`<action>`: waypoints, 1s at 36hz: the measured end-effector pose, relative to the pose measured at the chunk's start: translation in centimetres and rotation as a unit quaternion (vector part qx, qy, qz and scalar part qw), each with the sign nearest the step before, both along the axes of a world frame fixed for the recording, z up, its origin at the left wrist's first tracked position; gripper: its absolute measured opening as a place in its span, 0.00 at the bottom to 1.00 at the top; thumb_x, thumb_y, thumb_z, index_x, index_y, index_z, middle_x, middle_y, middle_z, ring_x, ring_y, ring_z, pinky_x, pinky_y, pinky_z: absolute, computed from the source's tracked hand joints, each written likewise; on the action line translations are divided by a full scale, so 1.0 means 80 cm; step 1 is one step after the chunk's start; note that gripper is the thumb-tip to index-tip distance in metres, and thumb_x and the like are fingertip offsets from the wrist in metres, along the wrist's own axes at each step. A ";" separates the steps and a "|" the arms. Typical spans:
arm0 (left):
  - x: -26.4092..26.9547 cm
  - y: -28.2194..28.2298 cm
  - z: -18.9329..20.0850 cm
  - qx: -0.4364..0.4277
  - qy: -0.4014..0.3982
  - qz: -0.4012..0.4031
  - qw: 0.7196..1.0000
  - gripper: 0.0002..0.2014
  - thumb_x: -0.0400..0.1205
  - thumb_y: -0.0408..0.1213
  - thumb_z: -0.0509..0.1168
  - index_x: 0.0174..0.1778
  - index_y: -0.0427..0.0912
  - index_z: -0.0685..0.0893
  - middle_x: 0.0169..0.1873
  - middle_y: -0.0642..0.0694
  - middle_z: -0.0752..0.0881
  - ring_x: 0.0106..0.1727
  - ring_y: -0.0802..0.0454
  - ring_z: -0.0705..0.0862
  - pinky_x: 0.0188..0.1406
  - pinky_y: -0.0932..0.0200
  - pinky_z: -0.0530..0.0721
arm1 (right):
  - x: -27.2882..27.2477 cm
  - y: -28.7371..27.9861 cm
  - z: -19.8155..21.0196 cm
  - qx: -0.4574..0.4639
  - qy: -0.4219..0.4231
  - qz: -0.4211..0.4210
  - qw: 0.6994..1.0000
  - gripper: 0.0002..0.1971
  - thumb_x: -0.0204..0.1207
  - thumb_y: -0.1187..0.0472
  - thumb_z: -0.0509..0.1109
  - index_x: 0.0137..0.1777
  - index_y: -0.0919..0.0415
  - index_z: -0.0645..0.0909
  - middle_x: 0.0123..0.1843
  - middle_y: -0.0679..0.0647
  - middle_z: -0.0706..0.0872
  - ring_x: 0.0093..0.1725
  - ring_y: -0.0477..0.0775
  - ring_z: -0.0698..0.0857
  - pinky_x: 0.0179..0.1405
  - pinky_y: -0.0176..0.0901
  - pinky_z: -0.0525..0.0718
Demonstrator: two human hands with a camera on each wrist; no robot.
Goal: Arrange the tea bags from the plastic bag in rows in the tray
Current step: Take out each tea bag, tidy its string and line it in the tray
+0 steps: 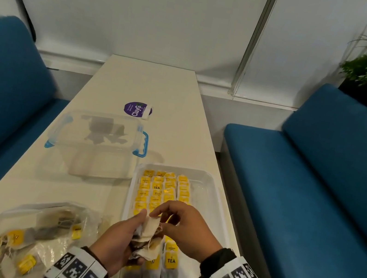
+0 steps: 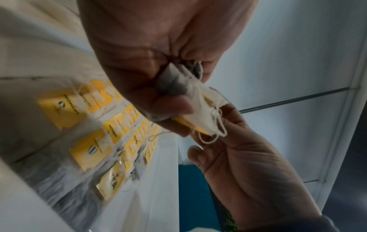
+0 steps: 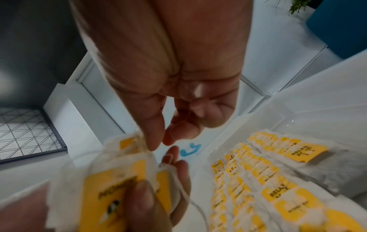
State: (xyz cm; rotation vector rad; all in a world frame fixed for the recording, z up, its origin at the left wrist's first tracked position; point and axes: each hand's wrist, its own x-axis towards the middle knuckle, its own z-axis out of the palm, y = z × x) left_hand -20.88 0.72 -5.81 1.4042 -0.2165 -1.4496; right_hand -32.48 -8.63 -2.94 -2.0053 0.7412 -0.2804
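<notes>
Over the clear plastic tray [image 1: 221, 208] of yellow-tagged rows, the left hand [image 1: 120, 243] grips a bunch of paper tea bags [image 1: 149, 235], partly hidden; the right hand [image 1: 186, 229] fingers [image 1: 161, 209] pinch one. Beside it lies the crumpled clear plastic bag [image 1: 40, 234], its contents blurred, on the cream tabletop [image 1: 148, 84] between blue sofas [image 1: 315, 185].

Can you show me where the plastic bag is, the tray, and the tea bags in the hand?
plastic bag [image 1: 26, 217]: head view, clear top film.
tray [image 1: 214, 192]: head view, white right rim.
held tea bags [image 1: 150, 230]: head view, pale paper of the bunch in the left hand [image 1: 116, 244].
</notes>
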 end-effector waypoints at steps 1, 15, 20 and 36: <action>0.000 0.001 -0.001 0.003 0.001 -0.011 1.000 0.26 0.84 0.55 0.54 0.36 0.39 0.89 0.34 0.40 0.89 0.26 0.46 0.78 0.23 0.63 0.71 | -0.001 0.000 0.000 -0.012 0.004 0.003 1.000 0.19 0.73 0.71 0.67 0.41 0.41 0.81 0.40 0.42 0.78 0.33 0.39 0.77 0.39 0.32 0.79; -0.006 0.003 -0.002 -0.023 -0.019 -0.044 0.999 0.28 0.74 0.64 0.56 0.24 0.44 0.83 0.33 0.40 0.84 0.21 0.51 0.77 0.23 0.64 0.69 | -0.018 -0.005 -0.003 0.089 -0.098 -0.060 0.989 0.04 0.76 0.64 0.71 0.42 0.56 0.80 0.41 0.51 0.84 0.37 0.42 0.81 0.31 0.27 0.76; -0.002 0.008 -0.003 -0.073 -0.034 -0.055 0.995 0.23 0.78 0.54 0.62 0.38 0.33 0.79 0.22 0.39 0.78 0.13 0.52 0.68 0.19 0.67 0.66 | -0.022 -0.009 0.002 0.124 -0.099 -0.101 0.982 0.03 0.80 0.68 0.65 0.45 0.63 0.77 0.25 0.42 0.81 0.23 0.40 0.76 0.22 0.25 0.71; -0.002 0.005 -0.012 -0.086 -0.192 -0.130 0.969 0.21 0.53 0.52 0.76 0.28 0.42 0.77 0.22 0.43 0.78 0.17 0.54 0.73 0.19 0.67 0.69 | -0.010 0.004 -0.007 0.166 -0.042 -0.162 0.972 0.05 0.76 0.66 0.71 0.42 0.63 0.77 0.22 0.50 0.73 0.14 0.40 0.68 0.14 0.29 0.67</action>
